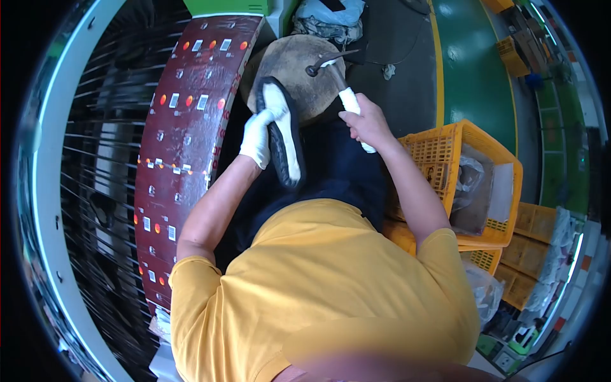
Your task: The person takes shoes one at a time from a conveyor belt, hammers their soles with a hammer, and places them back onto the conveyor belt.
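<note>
My left hand (258,135), in a white glove, is closed around the middle of a black shoe (294,153) whose white underside faces up. The toe end of the shoe overlaps the near left part of a round, worn block (302,67). My right hand (369,124) is bare and grips a hammer (349,99) by its white-wrapped handle. The dark hammer head is above the right side of the block, apart from the shoe. Whether it touches the block I cannot tell.
Left of me stands a long panel in dark red printed wrap (184,127), beside a dark rack. Yellow crates (439,159) are stacked close by my right arm, one holding clear plastic and a board. A blue plastic bag (328,13) lies beyond the block.
</note>
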### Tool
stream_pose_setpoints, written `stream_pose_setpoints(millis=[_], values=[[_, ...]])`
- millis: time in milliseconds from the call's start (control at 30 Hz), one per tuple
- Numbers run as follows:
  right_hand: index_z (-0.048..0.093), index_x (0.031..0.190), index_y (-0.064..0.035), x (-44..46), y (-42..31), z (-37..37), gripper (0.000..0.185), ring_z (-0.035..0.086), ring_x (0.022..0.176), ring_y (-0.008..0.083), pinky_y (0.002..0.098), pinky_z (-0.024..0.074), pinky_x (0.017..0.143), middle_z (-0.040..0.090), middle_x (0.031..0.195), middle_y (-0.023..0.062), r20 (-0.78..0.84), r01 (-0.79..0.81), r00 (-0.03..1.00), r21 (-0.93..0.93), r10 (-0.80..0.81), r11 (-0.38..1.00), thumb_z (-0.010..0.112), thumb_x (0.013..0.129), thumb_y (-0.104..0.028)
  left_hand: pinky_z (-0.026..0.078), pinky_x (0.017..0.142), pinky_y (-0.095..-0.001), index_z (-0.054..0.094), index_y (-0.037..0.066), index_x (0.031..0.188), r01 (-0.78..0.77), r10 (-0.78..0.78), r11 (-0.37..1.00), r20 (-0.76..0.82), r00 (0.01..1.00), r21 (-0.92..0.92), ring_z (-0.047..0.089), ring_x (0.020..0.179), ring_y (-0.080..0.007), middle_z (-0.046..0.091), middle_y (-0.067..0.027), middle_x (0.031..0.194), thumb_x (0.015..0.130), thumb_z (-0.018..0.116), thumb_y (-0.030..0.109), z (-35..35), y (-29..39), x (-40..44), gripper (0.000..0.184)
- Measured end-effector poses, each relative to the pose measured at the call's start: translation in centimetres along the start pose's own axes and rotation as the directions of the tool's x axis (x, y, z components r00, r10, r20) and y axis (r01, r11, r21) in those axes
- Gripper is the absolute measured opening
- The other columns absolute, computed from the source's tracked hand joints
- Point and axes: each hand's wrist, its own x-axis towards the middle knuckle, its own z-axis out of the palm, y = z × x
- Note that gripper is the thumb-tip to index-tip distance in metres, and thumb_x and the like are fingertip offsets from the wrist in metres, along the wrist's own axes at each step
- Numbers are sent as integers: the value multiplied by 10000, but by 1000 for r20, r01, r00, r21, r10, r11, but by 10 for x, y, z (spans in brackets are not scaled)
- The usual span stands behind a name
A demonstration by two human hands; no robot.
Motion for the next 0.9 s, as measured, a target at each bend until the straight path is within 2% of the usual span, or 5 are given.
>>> stream_pose_setpoints(millis=[167,200,300,700,900], values=[[552,1062,-23,-10,-19,-15,236,595,541,91,275,472,475,613,734,32,-185,213,961,15,-206,977,714,979,-173,508,1032,-395,667,73,1289,-481,495,807,-51,867,-343,654,1129,-256,705,-87,1189,887,762,135,15,38,19,417],[526,1041,-1,-14,-29,-12,309,701,607,319,457,546,576,690,795,205,-241,244,941,-3,-237,970,727,951,-217,499,1055,-426,672,77,1264,-522,546,787,-22,837,-329,646,1158,-262,701,-76,1203,889,757,74,7,37,29,385],[518,1091,-5,2,5,21,323,706,730,447,546,551,665,695,838,263,-345,361,846,-191,-407,913,721,933,-201,487,1074,-482,676,81,1251,-548,553,788,-68,830,-282,642,1175,-271,705,-76,1210,870,794,85,5,27,24,398],[534,1179,10,14,24,48,362,704,919,492,580,550,813,715,937,293,-96,208,958,-415,-270,886,715,929,-180,426,1155,-616,420,34,1584,-397,449,892,333,829,-216,466,1474,-363,490,-190,1586,907,682,564,-11,14,-77,898],[523,1202,17,16,39,49,392,702,917,490,573,547,817,710,937,298,-53,270,949,-369,-310,889,722,930,-183,535,1062,-621,360,-53,1590,80,50,951,405,913,-298,557,1403,-407,512,-251,1560,967,653,599,-42,30,-85,948]])
